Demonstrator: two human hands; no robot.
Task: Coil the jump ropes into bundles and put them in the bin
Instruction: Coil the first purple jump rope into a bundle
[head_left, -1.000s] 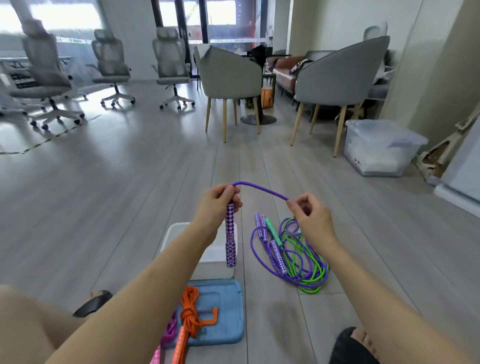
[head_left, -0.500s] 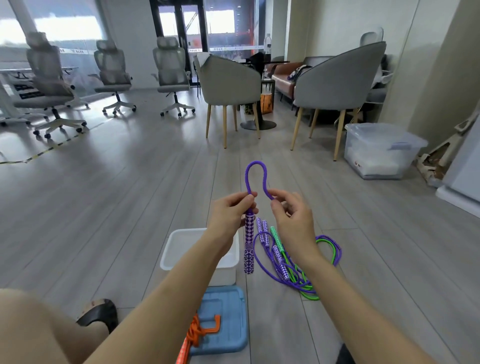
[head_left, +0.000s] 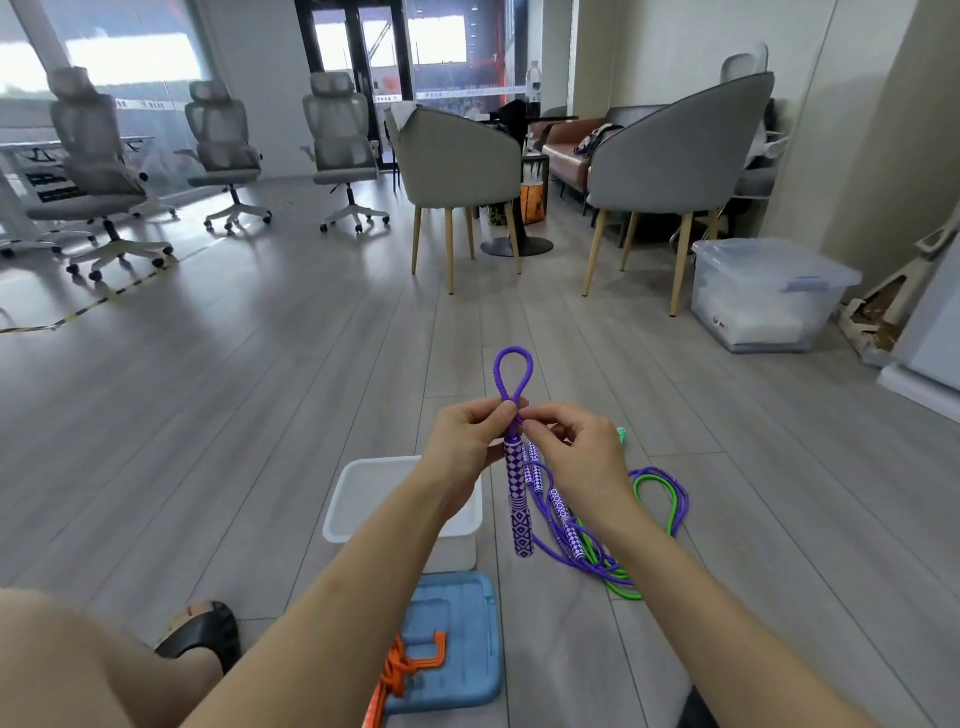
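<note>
My left hand (head_left: 470, 441) pinches the top of the purple rope's handle (head_left: 519, 499), thumb and fingers curled round where cord meets grip, and my right hand (head_left: 576, 447) pinches the cord just beside it, fingertips almost touching the left ones. Above both hands stands a small upright loop (head_left: 513, 376) of the purple jump rope, narrow and rounded, holding its shape on its own. That tells me the cord is springy rather than limp: light, braided or ribbed on the surface, likely to uncoil if I loosen my pinch. I judge the best hold is right at the crossing of each loop, stacking turns against the handle.

The handle hangs straight down from my left hand, a stiff slim cylinder printed with white diamonds and bands; it looks smooth, perhaps a little slippery.

Below and to the right of my right hand, the rest of the purple cord trails to the floor and lies tangled with a green rope (head_left: 670, 506) and further patterned handles; pulling could drag those along.

Under my left forearm sits the white bin (head_left: 358, 499), hard plastic, rounded corners, open. Nearer me lie a blue lid (head_left: 457, 639) and an orange rope (head_left: 397, 670), knotted and bundled.
</note>
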